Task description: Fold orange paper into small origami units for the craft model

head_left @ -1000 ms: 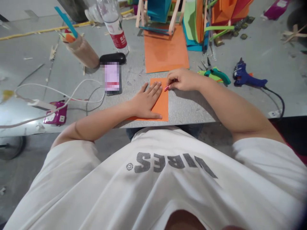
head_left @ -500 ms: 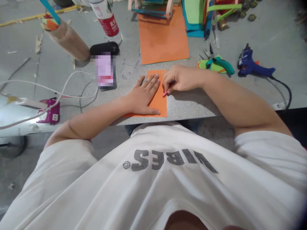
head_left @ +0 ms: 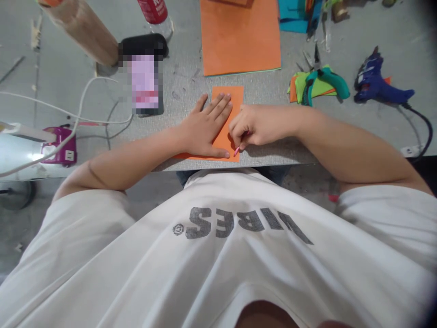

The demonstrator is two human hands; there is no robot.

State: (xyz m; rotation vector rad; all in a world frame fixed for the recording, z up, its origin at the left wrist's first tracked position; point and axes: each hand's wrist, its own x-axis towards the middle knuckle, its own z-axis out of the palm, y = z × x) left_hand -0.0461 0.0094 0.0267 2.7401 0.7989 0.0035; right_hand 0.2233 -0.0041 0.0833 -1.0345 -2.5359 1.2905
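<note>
An orange sheet of paper [head_left: 223, 139] lies near the front edge of the table. My left hand [head_left: 204, 131] rests flat on it, fingers spread and thumb out toward the lower edge. My right hand [head_left: 248, 126] is closed around a slim pink tool [head_left: 236, 151], too small in view to name for sure. Its pink end sticks out below the fingers, over the paper near its lower right corner. The fingers hide the rest of the tool.
A phone [head_left: 145, 84], a black case [head_left: 143, 45], a bottle [head_left: 153, 10] and white cables are at left. Beyond the sheet lies a larger orange paper stack [head_left: 241, 43]. Teal-handled pliers [head_left: 336, 82] and a blue glue gun [head_left: 378, 82] sit at right.
My right hand has slid down along the paper's right side toward me, with the pink tool in it. The left hand stays pressed on the sheet. The camera view has shifted.
</note>
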